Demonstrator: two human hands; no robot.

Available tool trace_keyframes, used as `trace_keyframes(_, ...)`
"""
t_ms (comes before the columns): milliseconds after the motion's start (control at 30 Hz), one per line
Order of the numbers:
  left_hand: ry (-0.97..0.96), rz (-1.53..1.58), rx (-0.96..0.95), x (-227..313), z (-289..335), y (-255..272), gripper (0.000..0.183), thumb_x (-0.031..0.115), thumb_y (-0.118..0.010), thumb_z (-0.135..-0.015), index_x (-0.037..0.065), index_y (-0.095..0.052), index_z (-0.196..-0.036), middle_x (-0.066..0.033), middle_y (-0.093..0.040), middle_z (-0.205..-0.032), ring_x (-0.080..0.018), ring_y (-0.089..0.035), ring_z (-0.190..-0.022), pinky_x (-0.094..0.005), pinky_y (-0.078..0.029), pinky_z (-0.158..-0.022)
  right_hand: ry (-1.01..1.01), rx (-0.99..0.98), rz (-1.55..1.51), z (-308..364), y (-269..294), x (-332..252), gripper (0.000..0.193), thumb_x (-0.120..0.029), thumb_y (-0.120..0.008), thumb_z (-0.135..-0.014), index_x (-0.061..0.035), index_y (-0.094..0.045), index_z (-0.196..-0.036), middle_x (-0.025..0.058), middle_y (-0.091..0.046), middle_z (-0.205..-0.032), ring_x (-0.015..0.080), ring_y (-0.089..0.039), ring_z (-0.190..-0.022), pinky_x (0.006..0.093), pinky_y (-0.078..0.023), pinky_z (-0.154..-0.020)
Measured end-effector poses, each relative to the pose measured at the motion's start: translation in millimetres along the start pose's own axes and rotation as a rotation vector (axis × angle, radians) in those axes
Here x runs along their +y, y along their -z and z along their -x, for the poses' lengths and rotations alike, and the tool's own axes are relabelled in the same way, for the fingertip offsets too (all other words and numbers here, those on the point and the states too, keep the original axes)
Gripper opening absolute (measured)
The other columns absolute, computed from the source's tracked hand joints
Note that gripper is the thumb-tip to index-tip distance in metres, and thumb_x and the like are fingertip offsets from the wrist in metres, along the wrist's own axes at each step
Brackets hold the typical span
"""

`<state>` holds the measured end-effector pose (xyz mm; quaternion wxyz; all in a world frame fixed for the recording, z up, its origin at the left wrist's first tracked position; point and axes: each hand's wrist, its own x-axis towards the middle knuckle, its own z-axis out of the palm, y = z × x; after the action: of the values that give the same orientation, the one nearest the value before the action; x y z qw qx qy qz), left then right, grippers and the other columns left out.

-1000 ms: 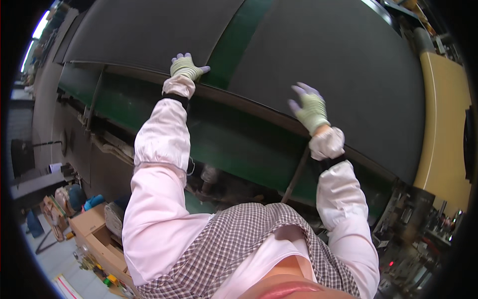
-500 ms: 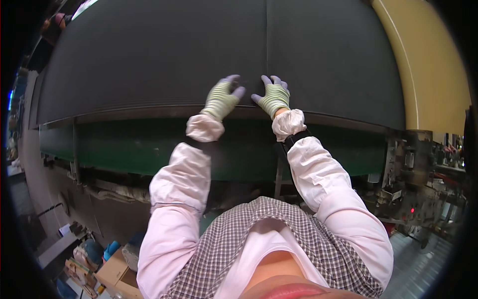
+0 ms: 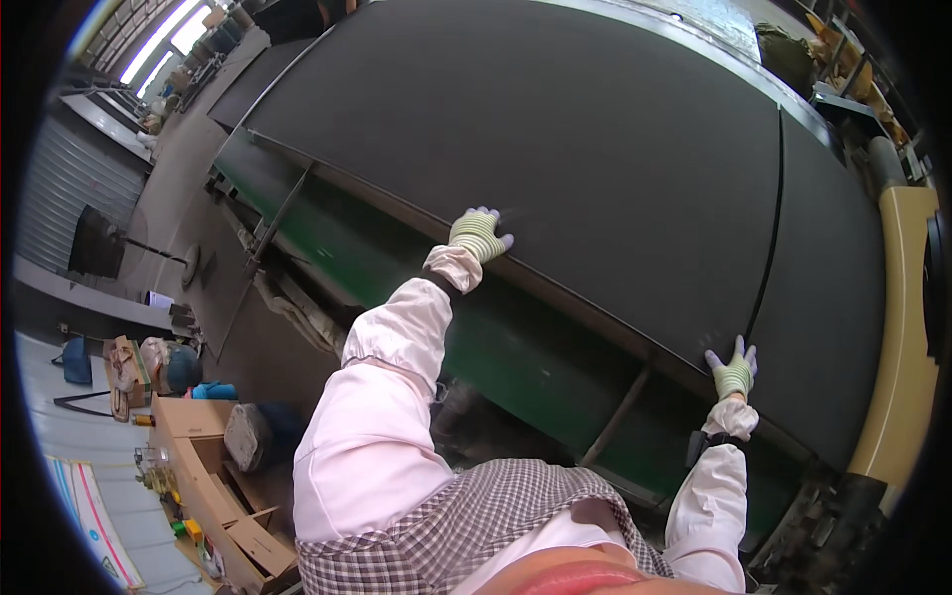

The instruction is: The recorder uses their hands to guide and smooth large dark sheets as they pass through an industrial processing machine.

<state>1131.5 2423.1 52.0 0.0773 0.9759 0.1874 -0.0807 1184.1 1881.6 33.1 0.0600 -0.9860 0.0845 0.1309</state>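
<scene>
Left hand (image 3: 478, 236) and right hand (image 3: 734, 373), both gloved, lie flat and open on the black sheet's (image 3: 555, 149) near edge, gripping nothing; the edge runs lengthwise between them; the seam (image 3: 769, 238) lies just beside the right.

A wide, dark grey rubber sheet (image 3: 555, 149) lies flat on a long green metal table frame (image 3: 496, 337), its near edge running along the frame's rim; a thin seam crosses it toward the right.

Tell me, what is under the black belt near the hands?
Under the black belt a green frame and a slanted metal rod show. Deeper parts are dark, hidden by the belt.
</scene>
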Motion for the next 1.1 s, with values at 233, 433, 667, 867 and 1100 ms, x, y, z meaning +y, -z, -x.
trace_keyframes(233,0.029,0.034,0.182,-8,-33,5,0.052,0.048,-0.072,-0.075,0.009,-0.065,-0.109,-0.0147,-0.062,-0.113,-0.033,-0.057,-0.11,-0.0443,-0.046,-0.095,-0.022,0.105,-0.076,-34,0,132,0.079,-0.04,-0.076,-0.075,-0.018,-0.042,-0.143,0.0172,-0.03,-0.152,0.0406,-0.032,-0.135,0.0471,-0.032,-0.111)
trace_keyframes(433,-0.196,0.013,0.33,-4,-5,-15,0.048,0.043,-0.074,-0.074,0.009,-0.065,-0.106,-0.0151,-0.062,-0.103,-0.0357,-0.058,-0.097,-0.0453,-0.048,-0.087,-0.057,0.083,0.035,-71,5,188,0.071,-0.039,-0.065,-0.084,-0.0152,-0.037,-0.145,0.0182,-0.03,-0.152,0.0373,-0.031,-0.137,0.0452,-0.031,-0.111)
trace_keyframes(667,-0.153,-0.093,0.076,29,-10,-9,0.049,0.045,-0.073,-0.076,0.01,-0.064,-0.11,-0.0149,-0.062,-0.113,-0.0349,-0.056,-0.109,-0.0439,-0.045,-0.093,-0.335,0.028,0.108,-72,17,256,0.079,-0.059,-0.049,-0.089,-0.0163,-0.024,-0.151,0.0133,-0.02,-0.157,0.0313,-0.02,-0.144,0.0434,-0.022,-0.116)
trace_keyframes(867,-0.171,-0.001,0.233,73,41,-11,0.058,0.044,-0.075,-0.074,0.005,-0.063,-0.115,-0.0166,-0.063,-0.113,-0.0345,-0.056,-0.111,-0.0437,-0.045,-0.097,-0.328,0.023,0.014,-105,22,316,0.081,-0.064,-0.043,-0.089,-0.009,-0.029,-0.147,0.0175,-0.025,-0.154,0.0279,-0.022,-0.143,0.0425,-0.02,-0.117)
trace_keyframes(1100,-0.15,-0.037,0.067,188,69,-26,0.063,0.054,-0.068,-0.076,0.008,-0.06,-0.119,-0.0162,-0.057,-0.12,-0.0333,-0.052,-0.115,-0.0436,-0.044,-0.099,-0.346,0.507,0.232,-97,10,279,0.049,-0.045,-0.062,-0.085,-0.009,-0.059,-0.118,0.0174,-0.06,-0.119,0.0372,-0.055,-0.114,0.0495,-0.044,-0.095)
